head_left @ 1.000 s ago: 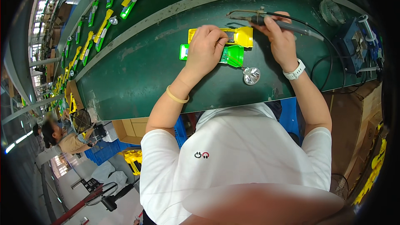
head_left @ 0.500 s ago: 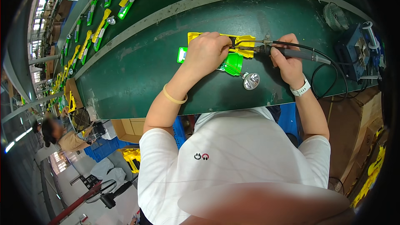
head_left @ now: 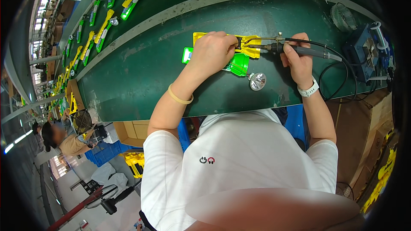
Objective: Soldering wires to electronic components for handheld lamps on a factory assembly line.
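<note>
My left hand (head_left: 212,52) is closed over a yellow plastic flashlight shell (head_left: 254,51), its fingertips together at a dark part inside it; whether they also pinch a wire is hidden. In my right hand (head_left: 299,63) is a soldering iron (head_left: 309,51) with a thin metal feed tube (head_left: 262,38) clamped alongside. Its tip points left into the shell's end. Just below lies a green flashlight half (head_left: 240,64), partly under my left hand. Thin wires run from it to a round reflector lamp (head_left: 257,81) on the green bench.
A blue soldering station (head_left: 362,53) stands at the right, with a looping black cable and a wire mesh cup (head_left: 343,17) behind it. Beyond the bench's grey rim (head_left: 171,13), yellow and green flashlight parts (head_left: 102,30) lie in a row. A co-worker (head_left: 70,143) is at far left.
My right hand has shifted slightly right and up with the soldering iron, drawing its tip a little back along the yellow shell. My left hand stays nearly in place.
</note>
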`<state>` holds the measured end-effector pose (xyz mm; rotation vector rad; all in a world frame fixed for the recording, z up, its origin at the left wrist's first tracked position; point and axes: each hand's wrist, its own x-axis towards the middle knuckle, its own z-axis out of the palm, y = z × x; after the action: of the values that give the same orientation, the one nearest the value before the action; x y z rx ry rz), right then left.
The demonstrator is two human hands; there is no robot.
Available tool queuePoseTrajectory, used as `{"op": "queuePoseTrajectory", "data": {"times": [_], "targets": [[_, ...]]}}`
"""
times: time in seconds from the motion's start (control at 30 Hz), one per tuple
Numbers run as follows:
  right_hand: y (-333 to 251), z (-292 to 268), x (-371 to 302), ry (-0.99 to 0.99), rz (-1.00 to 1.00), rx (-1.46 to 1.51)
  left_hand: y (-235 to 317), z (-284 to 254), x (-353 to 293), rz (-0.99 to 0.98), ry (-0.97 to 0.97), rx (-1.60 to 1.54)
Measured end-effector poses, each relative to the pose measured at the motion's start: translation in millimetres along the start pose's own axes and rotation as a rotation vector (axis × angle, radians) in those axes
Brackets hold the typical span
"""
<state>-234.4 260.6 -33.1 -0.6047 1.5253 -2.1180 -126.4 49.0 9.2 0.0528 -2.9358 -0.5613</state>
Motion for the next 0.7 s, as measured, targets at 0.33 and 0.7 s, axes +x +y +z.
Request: {"op": "queuePoseTrajectory", "data": {"times": [0.33,0.7], "targets": [[4.2,9.2,2.9,-0.038,0.004,-0.099,-1.5,-1.2,-1.5,0.008,0.016,0.009],[2.6,5.6,-1.4,-0.03,-0.051,-0.047,-3.8,0.2,-6.4,0.018,0.024,0.001]]}}
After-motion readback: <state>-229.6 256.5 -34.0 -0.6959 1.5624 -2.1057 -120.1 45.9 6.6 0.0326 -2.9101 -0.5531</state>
